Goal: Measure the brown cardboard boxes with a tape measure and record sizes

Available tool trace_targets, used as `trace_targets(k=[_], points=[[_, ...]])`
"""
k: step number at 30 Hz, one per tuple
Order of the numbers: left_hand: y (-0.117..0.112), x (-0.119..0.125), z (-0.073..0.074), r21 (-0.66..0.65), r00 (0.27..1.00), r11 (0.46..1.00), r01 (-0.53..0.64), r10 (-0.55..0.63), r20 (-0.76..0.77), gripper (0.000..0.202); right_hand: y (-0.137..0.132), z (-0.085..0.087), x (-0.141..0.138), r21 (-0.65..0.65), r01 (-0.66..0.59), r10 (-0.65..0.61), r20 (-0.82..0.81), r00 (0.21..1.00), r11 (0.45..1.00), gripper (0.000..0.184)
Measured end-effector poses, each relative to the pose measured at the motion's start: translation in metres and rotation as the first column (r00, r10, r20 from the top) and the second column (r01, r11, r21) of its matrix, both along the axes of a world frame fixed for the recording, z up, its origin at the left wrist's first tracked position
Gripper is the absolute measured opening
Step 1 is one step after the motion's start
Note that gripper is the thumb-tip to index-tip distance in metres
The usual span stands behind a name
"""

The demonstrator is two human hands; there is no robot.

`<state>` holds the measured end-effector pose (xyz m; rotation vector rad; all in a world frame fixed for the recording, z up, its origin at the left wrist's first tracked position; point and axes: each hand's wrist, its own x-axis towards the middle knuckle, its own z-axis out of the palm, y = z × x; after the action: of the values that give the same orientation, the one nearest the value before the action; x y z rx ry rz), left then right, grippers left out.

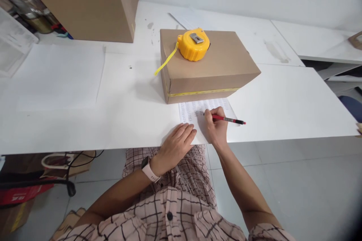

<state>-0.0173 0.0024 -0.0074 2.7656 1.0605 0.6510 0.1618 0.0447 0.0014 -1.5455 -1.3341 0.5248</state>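
One red pen [231, 120]: pinched by the right hand [217, 124], thumb against fingers; tip directed toward 9 o'clock, barrel partly hidden.
Left hand [178, 139]: laid flat at 8 o'clock from the pen, fingers close together.
Sheet [186, 111]: held under both hands; printed rows too small to be read, far edge hidden by the carton.
Carton [226, 56]: plain brown cardboard at 12 o'clock, crossed by a yellow strip [203, 92].
Tape measure [192, 51]: rested on top, 11 o'clock; ridged, yellow, metal-clipped.
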Motion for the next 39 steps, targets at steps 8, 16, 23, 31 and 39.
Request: trace_targets(k=[8,16,23,31,39], points=[[0.003,-0.003,0.023,-0.029,0.968,0.999,-0.036,0.042,0.247,0.031,0.006,0.000,0.060,-0.043,0.008,0.026,0.725,0.689,0.999,0.029],[0.098,-0.008,0.131,0.200,0.817,0.915,-0.350,0.193,0.544,0.027,0.016,-0.012,0.056,-0.004,0.118,-0.069,0.788,0.611,0.993,0.041],[0.176,0.002,0.155,-0.252,0.865,0.919,-0.303,0.376,0.333,0.077,0.008,-0.007,0.060,0.391,0.096,-0.313,0.544,0.779,0.916,0.033],[0.152,0.009,0.187,-0.620,0.601,0.695,0.364,0.333,0.726,0.057,0.045,0.115,0.051,0.225,-0.180,0.258,-0.395,0.881,0.958,0.026],[0.148,0.001,0.197,-0.633,0.583,0.682,0.365,0.363,0.727,0.042,0.077,0.190,0.034,-0.037,-0.573,0.405,-0.670,0.622,0.819,0.030]])
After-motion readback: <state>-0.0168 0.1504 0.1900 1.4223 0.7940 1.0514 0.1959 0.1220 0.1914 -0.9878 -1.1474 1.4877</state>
